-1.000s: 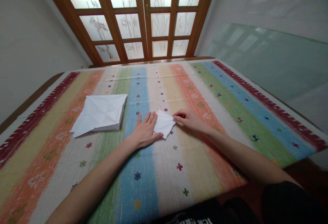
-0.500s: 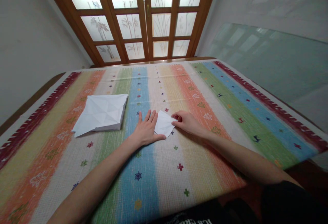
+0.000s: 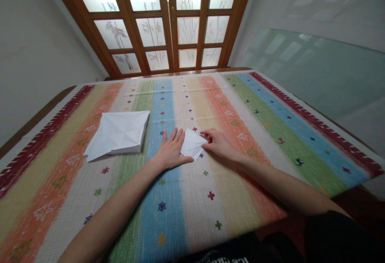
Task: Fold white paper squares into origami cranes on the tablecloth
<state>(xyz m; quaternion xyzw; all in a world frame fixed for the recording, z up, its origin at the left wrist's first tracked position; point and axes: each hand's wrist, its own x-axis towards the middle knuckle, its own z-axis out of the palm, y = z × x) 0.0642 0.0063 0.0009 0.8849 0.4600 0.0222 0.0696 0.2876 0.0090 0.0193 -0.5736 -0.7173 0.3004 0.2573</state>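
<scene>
A small folded piece of white paper [image 3: 191, 144] lies on the striped tablecloth between my two hands. My left hand [image 3: 173, 150] rests flat with its fingers spread, its thumb and fingertips along the paper's left and lower edges. At the paper's right corner, my right hand [image 3: 218, 142] pinches the edge between thumb and forefinger. Part of the paper's left side is hidden under my left hand.
To the left sits a stack of white paper [image 3: 122, 131], with a creased sheet on top. The tablecloth [image 3: 177, 231] with coloured stripes covers the table. Wooden doors with frosted panes [image 3: 156, 30] stand beyond the far edge; a glass panel [image 3: 319, 78] is at the right wall.
Both hands stay in nearly the same place on the folded paper. The view has shifted very slightly; nothing else visibly differs.
</scene>
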